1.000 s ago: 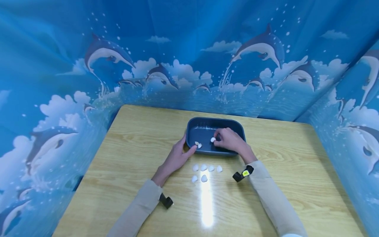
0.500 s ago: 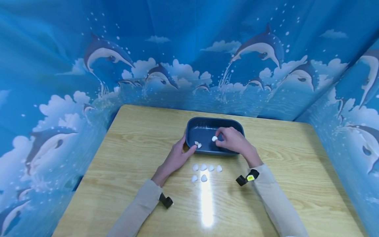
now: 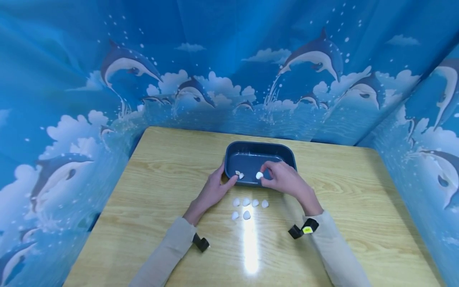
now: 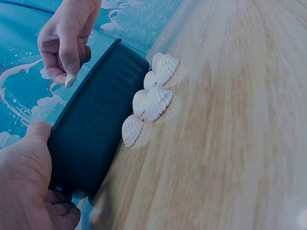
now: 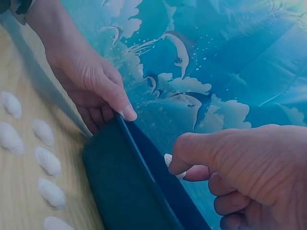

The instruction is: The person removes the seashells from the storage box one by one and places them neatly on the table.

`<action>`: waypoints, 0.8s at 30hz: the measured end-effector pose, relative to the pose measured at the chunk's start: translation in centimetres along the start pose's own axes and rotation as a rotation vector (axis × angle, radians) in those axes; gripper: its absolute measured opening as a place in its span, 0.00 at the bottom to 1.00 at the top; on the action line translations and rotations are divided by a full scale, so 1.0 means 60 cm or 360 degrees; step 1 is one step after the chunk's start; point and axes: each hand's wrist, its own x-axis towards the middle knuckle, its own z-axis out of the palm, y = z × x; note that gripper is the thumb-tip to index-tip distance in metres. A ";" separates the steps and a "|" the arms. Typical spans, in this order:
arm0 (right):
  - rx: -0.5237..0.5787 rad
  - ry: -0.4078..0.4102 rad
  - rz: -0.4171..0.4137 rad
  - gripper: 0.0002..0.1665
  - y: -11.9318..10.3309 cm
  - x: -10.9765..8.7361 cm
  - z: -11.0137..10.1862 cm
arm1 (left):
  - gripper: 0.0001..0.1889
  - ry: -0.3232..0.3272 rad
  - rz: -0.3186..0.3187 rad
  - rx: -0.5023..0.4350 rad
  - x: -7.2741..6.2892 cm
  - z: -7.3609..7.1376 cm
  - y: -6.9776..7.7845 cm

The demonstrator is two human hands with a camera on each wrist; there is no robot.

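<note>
A dark blue rectangular basin [image 3: 244, 160] stands on the wooden table. My left hand [image 3: 212, 190] grips its left end, thumb over the rim and fingers along the outside. My right hand [image 3: 287, 181] pinches a small white seashell [image 3: 259, 175] between thumb and index finger, above the near side of the basin. In the right wrist view the ribbed shell [image 5: 168, 160] shows only partly behind the fingers. Small pale shells [image 3: 240, 175] lie inside the basin near my left thumb. Several white ribbed shells [image 4: 158, 103] lie on the table in front of the basin.
The wood-grain table [image 3: 172, 167] ends at a blue curtain [image 3: 215, 115] printed with dolphins, behind and at both sides. In the head view the loose shells form two rows, the farther one closest to the basin's near wall.
My right hand has drawn back toward the basin's near rim with the shell pinched in it, its wrist moving nearer and slightly right. The left hand and basin stay nearly still.
</note>
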 end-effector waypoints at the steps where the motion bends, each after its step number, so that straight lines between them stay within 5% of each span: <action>1: 0.0002 -0.0001 0.0003 0.10 -0.001 -0.003 0.001 | 0.43 -0.0001 0.0001 -0.0002 0.000 0.000 0.000; 24: 0.0058 0.0006 -0.0031 0.10 -0.011 -0.066 0.040 | 0.43 0.0003 0.0055 0.0005 0.002 -0.001 -0.005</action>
